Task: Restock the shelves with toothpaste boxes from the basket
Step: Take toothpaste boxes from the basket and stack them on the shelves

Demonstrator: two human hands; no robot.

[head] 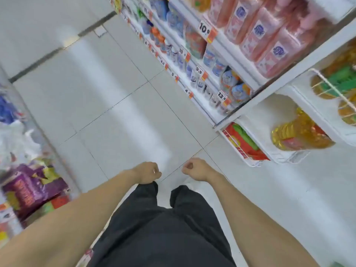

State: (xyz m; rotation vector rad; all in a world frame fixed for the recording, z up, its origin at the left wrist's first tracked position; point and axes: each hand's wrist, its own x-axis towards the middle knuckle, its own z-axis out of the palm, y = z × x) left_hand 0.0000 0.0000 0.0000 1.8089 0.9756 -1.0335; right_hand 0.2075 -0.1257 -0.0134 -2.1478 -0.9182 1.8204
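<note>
Currently both hands hang in front of the person's dark trousers [163, 224] above a white tiled floor [107, 97]. The left hand [147, 172] has its fingers curled in toward the palm and holds nothing; a small bright glint shows on one finger, too small to identify. The right hand [194, 169] is likewise curled into a loose fist, its grip around nothing. The two hands are near each other but apart.

Neither toothpaste boxes nor a basket can be made out in this view. Shelves [229, 46] run along the right side, carrying pink refill packs [269, 41] on the upper level, and blue and white bottles [213, 60] below them, with price tags [204, 27] on the shelf edges. Closer in, on the right, white wire racks [289, 157] hold bottles of yellow oil [296, 132] and red and green packets [242, 141]. On the left edge, purple and yellow bags [32, 187] sit on a lower shelf, blurred.
</note>
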